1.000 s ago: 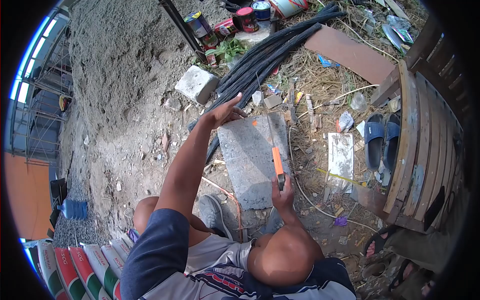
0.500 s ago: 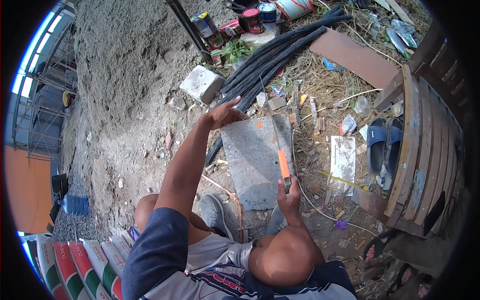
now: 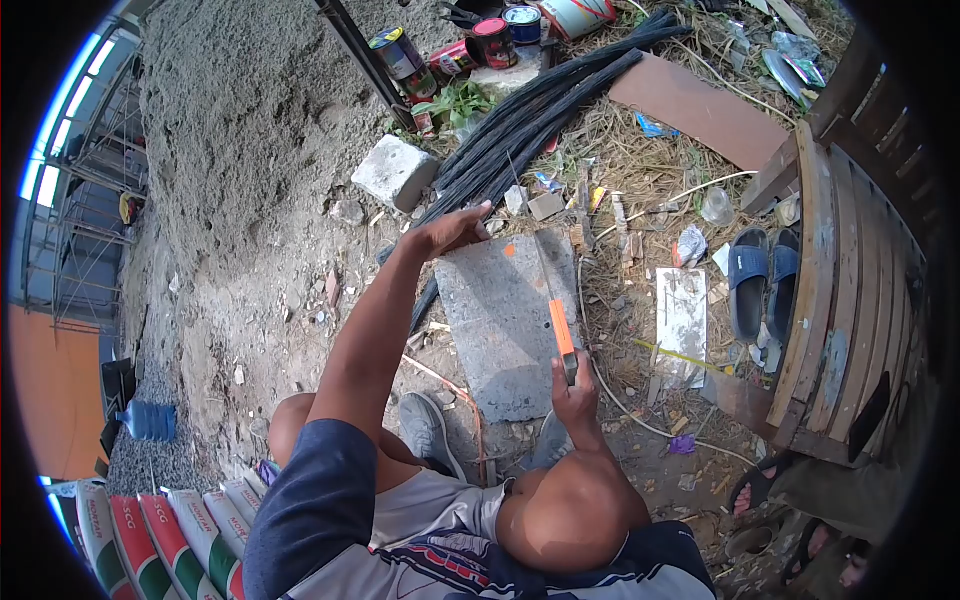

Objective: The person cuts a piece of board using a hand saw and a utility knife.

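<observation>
A rough grey slab point(image 3: 500, 330) lies on the ground in front of my feet, with an orange mark near its far edge. My left hand point(image 3: 455, 234) is at the slab's far left corner, its fingers apart; whether they press on the slab is unclear. My right hand point(image 3: 574, 390) is closed round the near end of a long tool with an orange handle point(image 3: 559, 328), at the slab's right side. The tool's thin blade, seen nearly edge-on like a saw's, points away over the slab and past its far edge.
Black strips point(image 3: 510, 130) and a white block point(image 3: 395, 172) lie beyond the slab. Paint cans point(image 3: 493, 43) stand farther off. At right are blue sandals point(image 3: 748, 285), a wooden bench point(image 3: 845, 300) and another person's foot point(image 3: 755, 490). Mortar bags point(image 3: 135, 540) lie lower left.
The view has shifted slightly. The fingers of my left hand have changed pose a little at the slab's corner. My right hand still holds the orange-handled tool, now tilted slightly differently.
</observation>
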`<state>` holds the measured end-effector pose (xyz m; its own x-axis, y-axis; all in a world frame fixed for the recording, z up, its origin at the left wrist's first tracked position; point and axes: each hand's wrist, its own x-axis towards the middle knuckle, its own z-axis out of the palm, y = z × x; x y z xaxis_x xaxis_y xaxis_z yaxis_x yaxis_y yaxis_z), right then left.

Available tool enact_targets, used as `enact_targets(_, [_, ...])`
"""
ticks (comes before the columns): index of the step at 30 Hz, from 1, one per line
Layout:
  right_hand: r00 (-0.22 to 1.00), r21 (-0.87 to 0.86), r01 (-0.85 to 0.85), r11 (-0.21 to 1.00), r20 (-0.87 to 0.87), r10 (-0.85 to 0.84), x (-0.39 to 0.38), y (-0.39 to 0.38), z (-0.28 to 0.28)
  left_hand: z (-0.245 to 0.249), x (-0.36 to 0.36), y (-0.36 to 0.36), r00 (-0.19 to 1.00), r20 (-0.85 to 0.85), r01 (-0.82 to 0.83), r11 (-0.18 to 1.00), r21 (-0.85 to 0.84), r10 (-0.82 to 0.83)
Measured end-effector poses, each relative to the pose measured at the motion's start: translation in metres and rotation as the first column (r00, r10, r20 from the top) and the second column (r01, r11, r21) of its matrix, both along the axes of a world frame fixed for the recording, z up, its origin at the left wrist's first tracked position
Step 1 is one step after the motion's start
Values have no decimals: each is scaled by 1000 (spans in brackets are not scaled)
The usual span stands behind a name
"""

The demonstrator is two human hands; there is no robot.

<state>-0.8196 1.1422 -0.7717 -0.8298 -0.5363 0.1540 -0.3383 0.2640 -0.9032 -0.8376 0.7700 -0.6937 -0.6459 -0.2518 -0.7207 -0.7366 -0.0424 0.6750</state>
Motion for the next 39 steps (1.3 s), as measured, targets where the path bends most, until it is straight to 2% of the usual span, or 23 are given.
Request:
enact_targets(7, [1000,-37,18,999,25,-17,4,10,-11,5,2,6,999,-24,-28,999,-42,27])
enact_targets(15, [997,47,6,999,70,-10,-1,14,-16,1,3,2,1000,-15,-27,1000,10,27])
enact_targets(24, [998,-39,23,999,66,-20,0,15,-13,1,2,2,999,-14,-34,999,24,34])
enact_targets(28, [998,-47,61,997,23,-60,-1,16,-16,-4,4,0,999,-41,-30,999,17,30])
enact_targets(31, [996,-5,48,999,71,-48,-5,15,-10,-2,4,0,998,-32,-45,998,53,47])
enact_targets(39, [998,-38,55,998,-7,-55,-5,21,-15,-7,3,6,999,-33,-33,997,-67,31])
